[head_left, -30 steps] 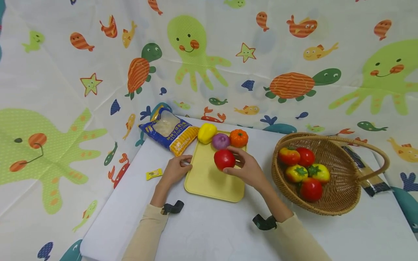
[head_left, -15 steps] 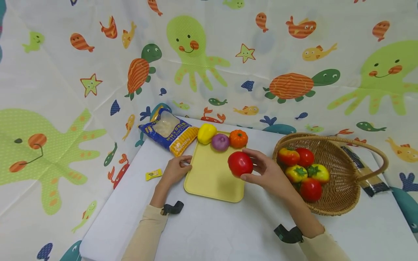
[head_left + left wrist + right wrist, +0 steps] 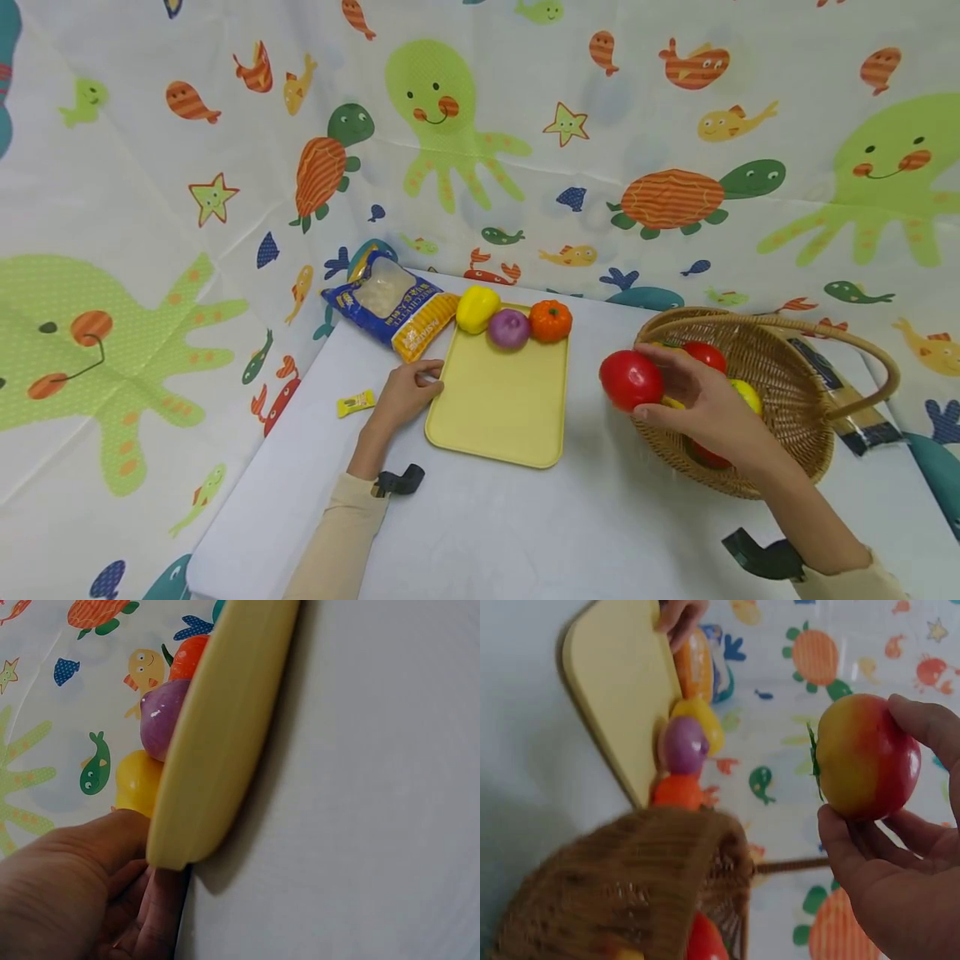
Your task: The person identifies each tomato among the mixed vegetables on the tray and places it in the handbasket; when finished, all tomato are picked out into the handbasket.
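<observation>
My right hand (image 3: 708,404) holds a toy tomato (image 3: 632,381) between thumb and fingers, in the air by the left rim of the wicker basket (image 3: 787,408). From the right wrist, the tomato (image 3: 866,761) looks red and yellow, with a green leafy top. My left hand (image 3: 407,393) pinches the left edge of the yellow tray (image 3: 495,417); in the left wrist view its thumb and fingers lie either side of the tray's rim (image 3: 225,735). A yellow bell pepper (image 3: 477,310), a purple onion (image 3: 509,330) and an orange pumpkin (image 3: 551,322) line the tray's far end.
Several red and yellow tomatoes lie in the basket, partly hidden by my right hand. A blue and yellow pasta bag (image 3: 393,302) rests behind the tray's left corner. A small yellow packet (image 3: 356,403) is at left, a dark-and-tan package (image 3: 851,400) beyond the basket.
My right hand has carried the tomato rightward, from above the tray to the basket's left rim. The left hand has stayed on the tray's edge.
</observation>
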Demonstrator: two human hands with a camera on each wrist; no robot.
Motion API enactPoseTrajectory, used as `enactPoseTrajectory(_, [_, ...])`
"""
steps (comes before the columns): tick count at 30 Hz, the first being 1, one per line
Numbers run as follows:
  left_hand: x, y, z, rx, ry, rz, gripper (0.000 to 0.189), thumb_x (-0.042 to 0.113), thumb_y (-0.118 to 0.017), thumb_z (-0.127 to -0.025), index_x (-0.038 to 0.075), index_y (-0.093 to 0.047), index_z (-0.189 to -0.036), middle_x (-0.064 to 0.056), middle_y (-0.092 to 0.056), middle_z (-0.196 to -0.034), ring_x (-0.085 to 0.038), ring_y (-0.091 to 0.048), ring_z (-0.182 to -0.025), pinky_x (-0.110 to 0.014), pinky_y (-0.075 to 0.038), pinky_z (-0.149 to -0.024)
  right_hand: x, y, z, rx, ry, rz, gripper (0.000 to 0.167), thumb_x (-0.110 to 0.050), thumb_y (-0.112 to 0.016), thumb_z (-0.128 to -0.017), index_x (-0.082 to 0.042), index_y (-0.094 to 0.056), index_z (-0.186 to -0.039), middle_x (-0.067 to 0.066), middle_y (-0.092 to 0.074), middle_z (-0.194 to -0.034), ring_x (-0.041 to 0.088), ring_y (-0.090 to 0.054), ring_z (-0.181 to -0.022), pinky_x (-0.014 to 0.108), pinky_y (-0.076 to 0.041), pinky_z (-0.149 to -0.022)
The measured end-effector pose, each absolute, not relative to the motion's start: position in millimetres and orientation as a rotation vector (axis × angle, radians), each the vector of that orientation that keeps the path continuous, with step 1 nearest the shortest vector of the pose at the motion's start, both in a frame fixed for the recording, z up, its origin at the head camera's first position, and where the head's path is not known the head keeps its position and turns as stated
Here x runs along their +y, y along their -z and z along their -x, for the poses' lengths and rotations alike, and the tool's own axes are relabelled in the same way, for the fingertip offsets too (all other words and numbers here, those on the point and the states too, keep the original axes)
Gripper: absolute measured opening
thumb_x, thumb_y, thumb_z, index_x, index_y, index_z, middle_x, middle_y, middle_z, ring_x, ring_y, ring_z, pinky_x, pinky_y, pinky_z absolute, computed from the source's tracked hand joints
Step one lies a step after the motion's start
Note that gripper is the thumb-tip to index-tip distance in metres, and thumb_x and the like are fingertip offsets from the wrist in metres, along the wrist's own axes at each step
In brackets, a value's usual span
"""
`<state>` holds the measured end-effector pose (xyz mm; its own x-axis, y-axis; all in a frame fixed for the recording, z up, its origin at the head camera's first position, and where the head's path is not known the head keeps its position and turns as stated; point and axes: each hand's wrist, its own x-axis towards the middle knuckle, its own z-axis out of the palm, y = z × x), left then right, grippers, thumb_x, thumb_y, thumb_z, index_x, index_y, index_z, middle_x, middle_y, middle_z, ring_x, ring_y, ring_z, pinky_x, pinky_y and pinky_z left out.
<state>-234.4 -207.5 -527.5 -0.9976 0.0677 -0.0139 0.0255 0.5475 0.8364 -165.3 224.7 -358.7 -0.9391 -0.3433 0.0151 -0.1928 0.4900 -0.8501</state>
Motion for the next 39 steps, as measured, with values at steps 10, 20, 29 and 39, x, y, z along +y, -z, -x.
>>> enactPoseTrajectory(10, [-207.9, 528.2, 234.7, 2.716, -1.491, -0.066, 0.041, 0.016, -0.071, -0.089, 0.012, -0.066, -0.130, 0.000, -0.067, -0.103, -0.013, -0.067, -0.084, -0.034, -0.054, -0.074, 274.1, 348.9, 165.2, 2.681, 1.285, 0.452, 0.075, -0.021, -0.081, -0.084, -0.014, -0.044, -0.148, 0.014, -0.049, -0.138, 0.039, -0.052, -0.118, 0.024, -0.053, -0.079])
enactPoseTrajectory(20, [-208.2, 528.7, 235.6, 2.720, -1.495, -0.064, 0.041, 0.016, -0.070, -0.089, 0.012, -0.066, -0.130, 0.000, -0.068, -0.103, -0.013, -0.067, -0.084, -0.034, -0.054, -0.074, 313.1, 350.6, 188.5, 2.775, 1.109, 0.357, 0.076, -0.027, -0.076, -0.088, -0.015, -0.037, -0.152, 0.020, -0.050, -0.137, 0.044, -0.051, -0.118, 0.021, -0.052, -0.074])
enactPoseTrajectory(29, [-207.6, 528.4, 234.8, 2.738, -1.491, -0.068, 0.041, 0.016, -0.071, -0.088, 0.011, -0.067, -0.129, 0.000, -0.068, -0.102, -0.013, -0.066, -0.083, -0.034, -0.054, -0.073, 325.7, 350.2, 209.0, 2.764, 1.078, 0.293, 0.077, -0.034, -0.074, -0.089, -0.005, -0.037, -0.150, 0.023, -0.051, -0.136, 0.045, -0.050, -0.119, 0.029, -0.056, -0.074])
enactPoseTrajectory(39, [-206.5, 528.1, 234.2, 2.749, -1.483, -0.062, 0.041, 0.014, -0.071, -0.087, 0.010, -0.067, -0.128, 0.000, -0.068, -0.101, -0.012, -0.067, -0.082, -0.034, -0.054, -0.074, 345.9, 362.2, 239.5, 2.692, 1.102, 0.082, 0.084, -0.049, -0.068, -0.090, -0.014, -0.029, -0.155, 0.027, -0.044, -0.143, 0.050, -0.036, -0.129, 0.072, -0.032, -0.097])
